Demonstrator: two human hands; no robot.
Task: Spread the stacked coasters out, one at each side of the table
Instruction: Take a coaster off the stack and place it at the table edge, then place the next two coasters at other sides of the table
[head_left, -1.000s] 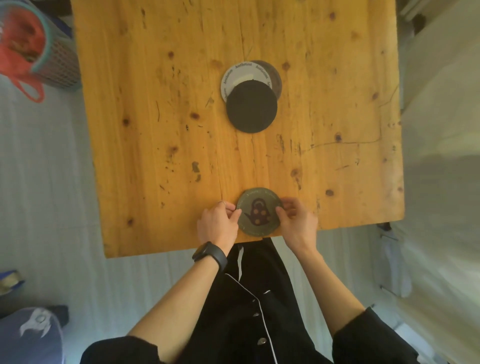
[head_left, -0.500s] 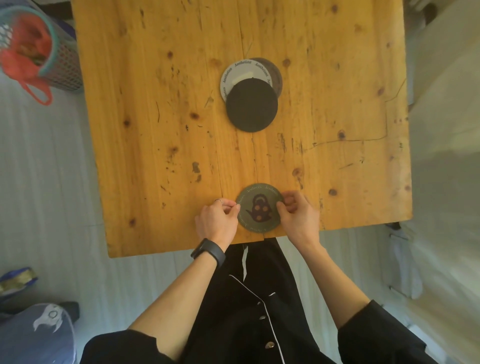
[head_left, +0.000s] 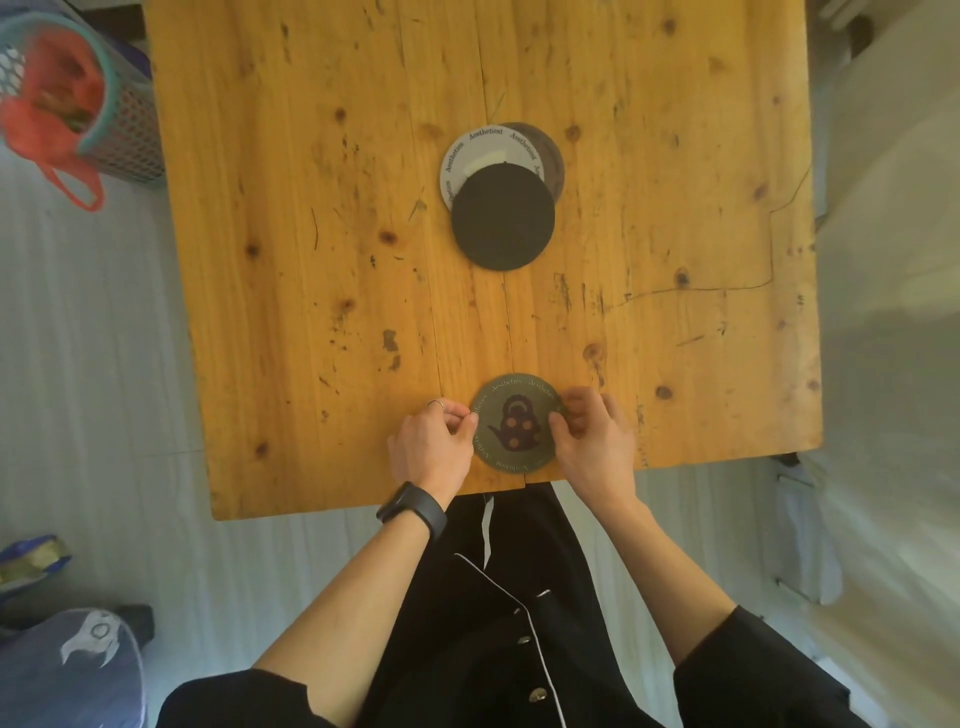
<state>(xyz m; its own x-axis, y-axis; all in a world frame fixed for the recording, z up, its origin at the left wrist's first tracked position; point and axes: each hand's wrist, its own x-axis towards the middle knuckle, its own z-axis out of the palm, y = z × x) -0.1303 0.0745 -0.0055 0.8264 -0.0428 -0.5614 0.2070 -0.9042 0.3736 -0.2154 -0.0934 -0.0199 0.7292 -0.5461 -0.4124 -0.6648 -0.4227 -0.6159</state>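
Note:
A green round coaster (head_left: 515, 423) with a dark teapot print lies flat on the wooden table (head_left: 311, 291) close to its near edge. My left hand (head_left: 431, 449) pinches its left rim and my right hand (head_left: 595, 441) pinches its right rim. Near the table's middle three coasters overlap in a loose pile: a plain black one (head_left: 503, 218) on top and nearest me, a white one (head_left: 478, 153) with lettering round its rim under it, and a grey-brown one (head_left: 548, 156) showing at the right.
A mesh basket (head_left: 111, 111) with a red bag stands on the floor by the table's far left corner. A grey-blue bag (head_left: 67, 670) lies on the floor at lower left. Pale furniture borders the table's right side.
Both hands keep their hold on the green coaster, which has shifted slightly farther onto the table from its near edge. The pile in the middle has not moved.

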